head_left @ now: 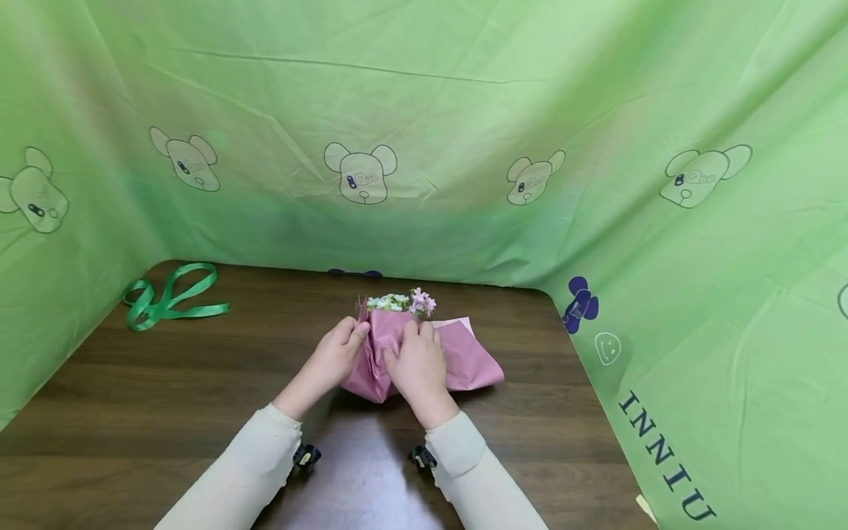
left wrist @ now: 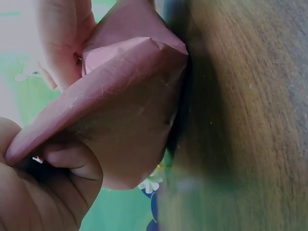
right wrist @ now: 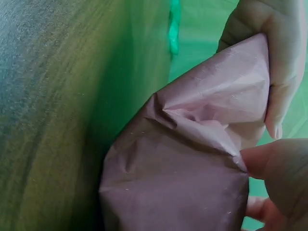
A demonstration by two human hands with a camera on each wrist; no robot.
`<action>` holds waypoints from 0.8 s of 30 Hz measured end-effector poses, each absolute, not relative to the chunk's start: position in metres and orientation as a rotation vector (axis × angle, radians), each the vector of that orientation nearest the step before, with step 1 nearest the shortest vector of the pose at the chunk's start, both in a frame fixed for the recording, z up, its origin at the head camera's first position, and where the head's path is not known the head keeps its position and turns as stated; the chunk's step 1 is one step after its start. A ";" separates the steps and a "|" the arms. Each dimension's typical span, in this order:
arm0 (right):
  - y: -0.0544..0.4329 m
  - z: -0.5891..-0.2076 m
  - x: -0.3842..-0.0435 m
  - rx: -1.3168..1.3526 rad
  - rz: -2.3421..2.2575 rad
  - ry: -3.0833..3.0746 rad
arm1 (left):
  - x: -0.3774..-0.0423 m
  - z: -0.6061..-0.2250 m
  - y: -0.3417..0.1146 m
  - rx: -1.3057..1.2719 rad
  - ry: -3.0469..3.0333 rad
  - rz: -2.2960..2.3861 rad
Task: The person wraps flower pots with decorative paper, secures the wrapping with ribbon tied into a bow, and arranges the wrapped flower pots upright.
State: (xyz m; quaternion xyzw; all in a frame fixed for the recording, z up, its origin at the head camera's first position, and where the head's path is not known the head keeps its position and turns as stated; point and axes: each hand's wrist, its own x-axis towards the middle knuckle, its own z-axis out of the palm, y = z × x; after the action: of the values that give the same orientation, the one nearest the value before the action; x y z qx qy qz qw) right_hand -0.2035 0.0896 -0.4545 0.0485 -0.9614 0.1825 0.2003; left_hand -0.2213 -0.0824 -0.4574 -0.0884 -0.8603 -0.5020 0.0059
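Pink wrapping paper (head_left: 387, 335) is folded round a small bunch of flowers in the middle of the table. Pale blue-white blossoms (head_left: 389, 302) and a pink blossom (head_left: 422, 302) show above its upper edge; the stems are hidden inside. At the paper's left edge, my left hand (head_left: 334, 353) pinches a fold between thumb and fingers, seen close up in the left wrist view (left wrist: 53, 178). My right hand (head_left: 419, 361) lies over the front of the wrap, and the right wrist view has its thumb (right wrist: 257, 159) at a crease, other fingertips just below.
A loose green ribbon (head_left: 165, 302) lies looped at the table's back left. Part of the paper, with a white inner side, spreads right of the right hand. A green printed cloth (head_left: 430, 235) hangs round the back and sides of the brown wooden table (head_left: 165, 383).
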 end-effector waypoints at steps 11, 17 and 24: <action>0.095 -0.454 -0.198 0.260 0.566 -2.628 | -0.223 -0.462 -0.089 -0.273 -2.698 -1.574; 0.095 -0.452 -0.199 0.276 0.558 -2.686 | -0.223 -0.457 -0.085 -0.292 -2.715 -1.588; 0.093 -0.449 -0.202 0.255 0.633 -2.740 | -0.225 -0.454 -0.075 -0.316 -2.722 -1.621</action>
State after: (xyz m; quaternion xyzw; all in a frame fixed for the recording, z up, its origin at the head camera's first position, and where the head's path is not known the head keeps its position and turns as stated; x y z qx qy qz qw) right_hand -0.2019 0.0928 -0.4488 0.0893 -0.9581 0.2212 0.1583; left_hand -0.2251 -0.0751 -0.4540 -0.0993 -0.8548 -0.5090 -0.0208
